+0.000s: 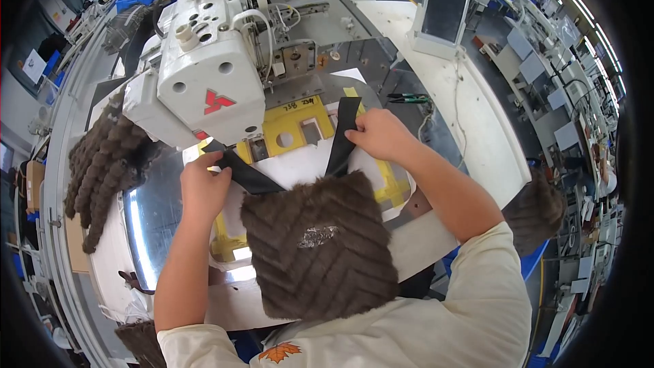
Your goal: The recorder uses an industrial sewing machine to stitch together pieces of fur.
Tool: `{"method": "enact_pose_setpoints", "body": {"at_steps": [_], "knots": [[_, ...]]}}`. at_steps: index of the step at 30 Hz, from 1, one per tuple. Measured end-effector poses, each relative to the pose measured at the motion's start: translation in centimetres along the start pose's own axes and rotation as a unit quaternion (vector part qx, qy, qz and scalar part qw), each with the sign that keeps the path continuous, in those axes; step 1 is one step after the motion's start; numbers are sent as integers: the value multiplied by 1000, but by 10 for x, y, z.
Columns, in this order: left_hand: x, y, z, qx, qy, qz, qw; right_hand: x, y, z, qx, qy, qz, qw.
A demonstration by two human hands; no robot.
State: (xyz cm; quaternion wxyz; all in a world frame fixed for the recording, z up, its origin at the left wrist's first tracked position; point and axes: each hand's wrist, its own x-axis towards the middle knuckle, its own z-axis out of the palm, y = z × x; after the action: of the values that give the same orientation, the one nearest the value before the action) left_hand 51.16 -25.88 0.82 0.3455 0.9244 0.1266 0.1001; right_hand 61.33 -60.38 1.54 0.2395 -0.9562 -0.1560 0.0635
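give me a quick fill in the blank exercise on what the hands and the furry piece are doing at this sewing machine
1. Each hand grips one end of a ____ strap; the left hand holds the left strap.
2. The right hand pins its strap onto a ____ template.
3. The brown fur piece lies ____ the person than the straps.
4. The white sewing machine sits to the ____ of the right hand.

Missing words: black; yellow; nearer; left

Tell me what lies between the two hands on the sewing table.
In the head view, between the left hand and right hand lie the two black straps, the yellow template beneath, and the top of the brown fur piece.
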Motion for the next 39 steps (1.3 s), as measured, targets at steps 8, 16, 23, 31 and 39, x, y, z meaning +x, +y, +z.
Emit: {"method": "enact_pose_setpoints", "body": {"at_steps": [8, 16, 23, 31, 39], "knots": [[35, 4, 27, -23, 28, -26, 999, 36, -9, 13, 4, 49, -35, 998], [37, -13, 18, -169, -16, -28, 985, -10, -15, -15, 85, 21, 45, 995], [56, -34, 11, -152, -14, 27, 988, -87, -15, -16, 165, -68, 73, 981], [45, -7, -8, -247, -30, -65, 966, -117, -33, -6, 153, -98, 141, 973], [49, -10, -18, -264, -1, -107, 959, -112, -53, -2, -27, -124, 100, 987]]}}
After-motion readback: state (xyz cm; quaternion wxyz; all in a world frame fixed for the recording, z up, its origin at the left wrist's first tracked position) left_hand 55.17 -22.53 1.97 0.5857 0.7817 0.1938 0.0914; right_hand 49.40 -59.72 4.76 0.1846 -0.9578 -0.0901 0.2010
